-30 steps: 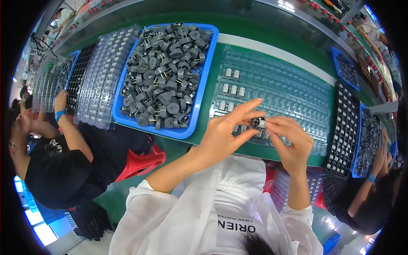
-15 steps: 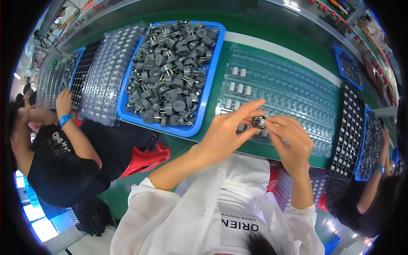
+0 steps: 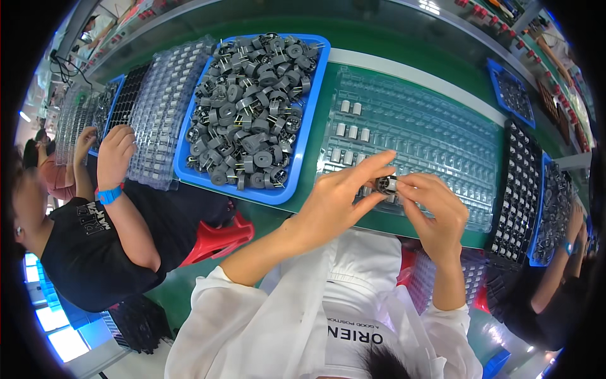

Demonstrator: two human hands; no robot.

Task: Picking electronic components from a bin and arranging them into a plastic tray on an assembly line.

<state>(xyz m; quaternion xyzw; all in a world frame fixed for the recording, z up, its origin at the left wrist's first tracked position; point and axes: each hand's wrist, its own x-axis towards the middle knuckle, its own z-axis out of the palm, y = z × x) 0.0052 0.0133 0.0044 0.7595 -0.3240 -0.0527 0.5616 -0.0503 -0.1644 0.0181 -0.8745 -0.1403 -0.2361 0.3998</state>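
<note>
Holding one small round black-and-silver part (image 3: pixel 386 185) between them, the bare left hand (image 3: pixel 328 201) and bare right hand (image 3: pixel 440 207) meet in the head view, thumbs and fingers of both closed on it. It is above the near left part of the clear ridged plastic tray (image 3: pixel 435 145). Short white-silver cylinders (image 3: pixel 353 132) stand in that tray's left end. Left of the tray, a blue rectangular plastic tub (image 3: pixel 252 194) holds heaped grey round pinned parts (image 3: pixel 262 107); right of it lies a black plastic tray (image 3: pixel 504 258).

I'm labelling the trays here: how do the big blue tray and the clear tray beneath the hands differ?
The blue tray is opaque; the clear tray is see-through. The blue tray holds a jumbled heap of gray parts; the clear tray holds white-sided pieces in short rows toward its left. Both lie on the green bench.
</note>
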